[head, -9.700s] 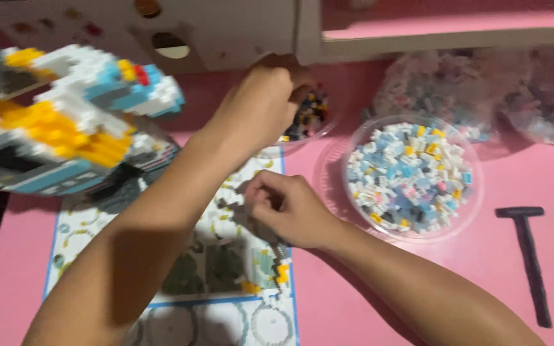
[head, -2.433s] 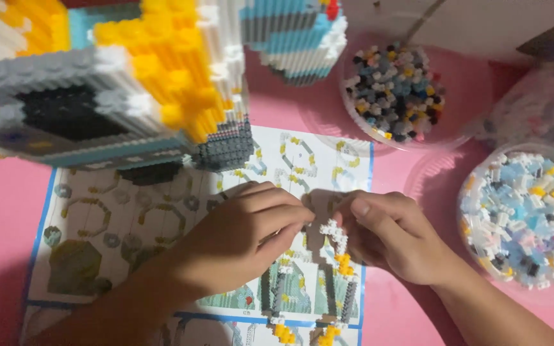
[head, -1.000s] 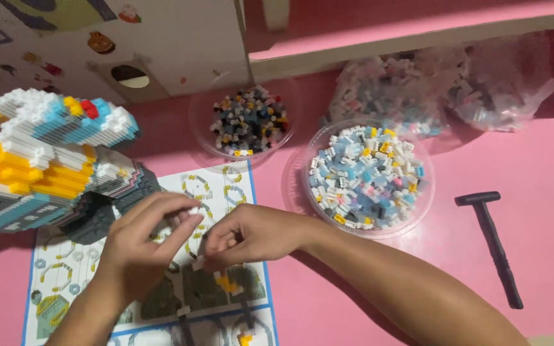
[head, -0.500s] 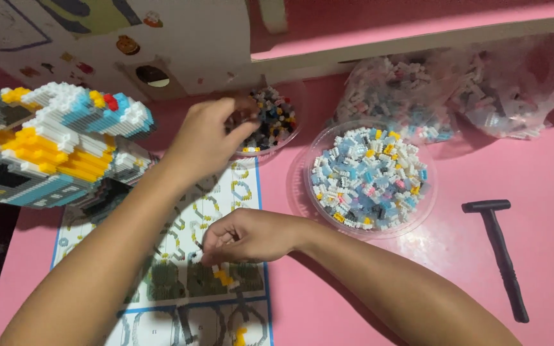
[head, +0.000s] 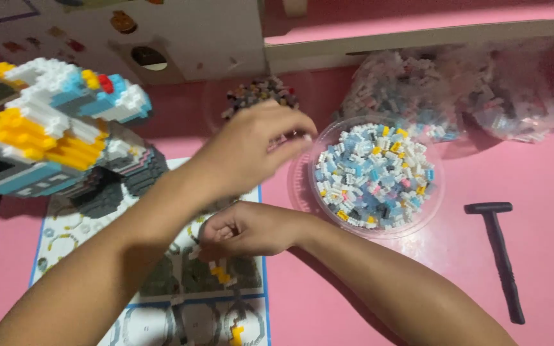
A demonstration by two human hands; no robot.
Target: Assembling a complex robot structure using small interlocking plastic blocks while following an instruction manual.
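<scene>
Pink table fills the view, with a white cardboard panel standing along its far edge beside a pale wooden ledge.

Left hand: raised above the table, blurred with motion, fingers drawn together between the small clear dish of dark mixed bricks and the large clear round bowl of white, blue and yellow micro bricks. Fingertips look pinched, as if on one tiny piece; the blur hides it, so I cannot tell whether anything is held.

Right hand: resting on the printed instruction sheet with blue border, fingers curled loosely closed around a small white and yellow brick sub-assembly, which pokes out below the knuckles. Judgement: it pins the piece in place on the sheet while the other hand fetches parts.

Both dishes sit just beyond the sheet, within easy reach. Large multicoloured brick model in white, yellow, blue and grey stands at the left, overlapping the sheet's upper corner. Clear plastic bags of pale bricks lie behind the bowl. Black T-shaped plastic tool lies apart at the right, untouched.

Change from half a second earlier: the left hand was over the dark-brick dish; it has now come off that dish towards the large bowl. Right hand has stayed on the sheet with the sub-assembly. Bowl, bags, tool and model have not shifted on the table; the camera has tilted slightly.
</scene>
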